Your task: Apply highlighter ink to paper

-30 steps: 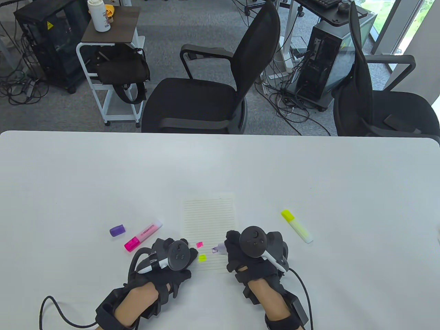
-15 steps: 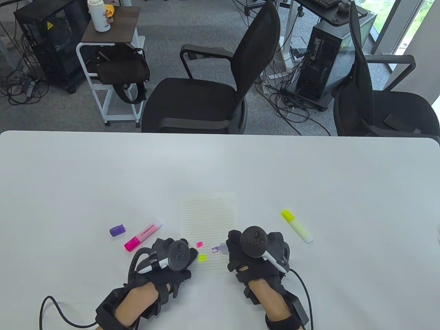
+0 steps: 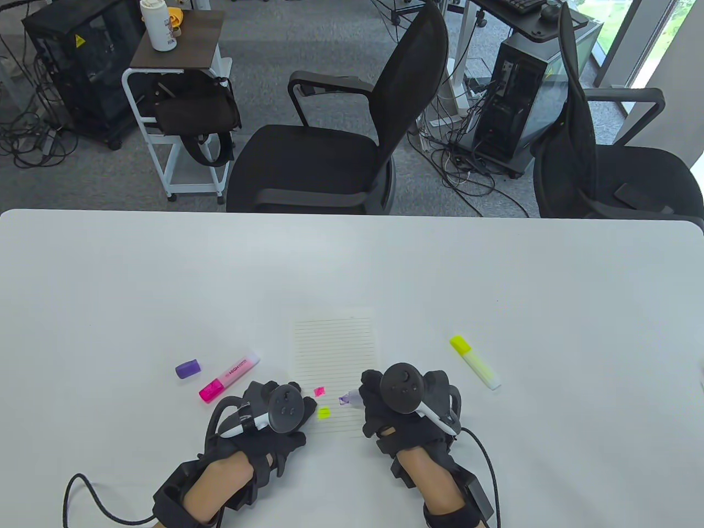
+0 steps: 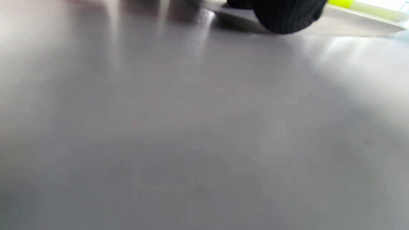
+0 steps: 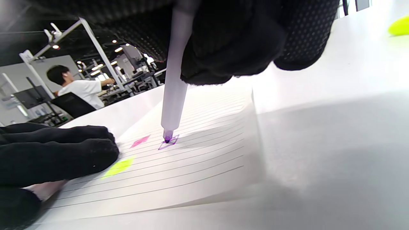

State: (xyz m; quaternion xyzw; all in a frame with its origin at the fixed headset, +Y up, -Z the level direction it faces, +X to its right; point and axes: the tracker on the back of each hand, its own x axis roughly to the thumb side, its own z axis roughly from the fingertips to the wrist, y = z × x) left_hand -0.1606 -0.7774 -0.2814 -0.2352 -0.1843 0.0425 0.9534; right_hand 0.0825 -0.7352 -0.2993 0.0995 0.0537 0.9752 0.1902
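Purple highlighter [image 5: 174, 92] is pinched in my right hand [image 3: 404, 404], fingers curled round the barrel, tip down on the lined paper [image 3: 335, 352] inside a small purple outline, just right of the pink and yellow-green swatches. Paper sits near the desk [image 3: 352, 264] front edge, between both hands. Left hand [image 3: 269, 418] rests w/ fingers flat on the paper's left edge, pinning it, gripping nothing. Sheet looks thin and light, prob slides or lifts at the corner if unpinned, so keep that press. Marker looks light, stiff plastic, smooth barrel; hold low near the tip for control. Felt tip is soft, so light pressure. Purple cap [image 3: 187, 368], pink highlighter [image 3: 229, 377], yellow highlighter [image 3: 475, 362] lie off to the sides.
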